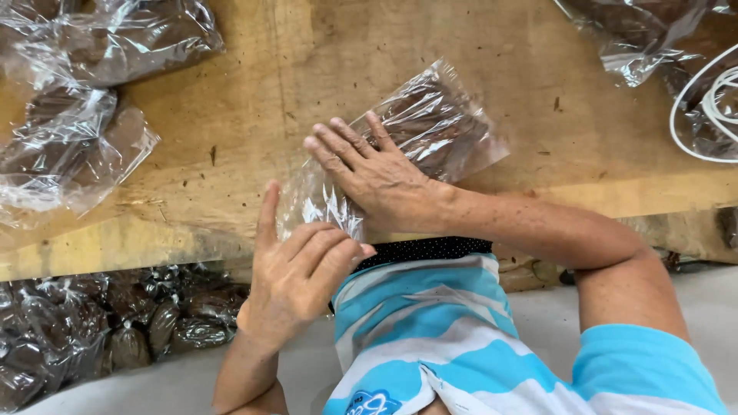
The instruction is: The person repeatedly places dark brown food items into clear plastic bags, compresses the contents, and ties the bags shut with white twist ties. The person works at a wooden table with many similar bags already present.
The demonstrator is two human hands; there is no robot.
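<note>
A worn wooden table (254, 69) carries clear bags of brown goods (77, 100) at its upper left corner and more such bags (653, 31) at the upper right. A white cord (711, 104) loops over the right ones. Below the table edge, small tied bags (100, 323) lie heaped on the floor.

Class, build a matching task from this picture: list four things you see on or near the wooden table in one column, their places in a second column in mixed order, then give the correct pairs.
Things
1. right hand
2. left hand
3. white cord
4. heap of filled bags

Places
A. below the table edge, at the left
B. pressed flat on the clear bag
C. far right of the table
D. pinching the bag's near end

Pairs: 1-B, 2-D, 3-C, 4-A
</note>
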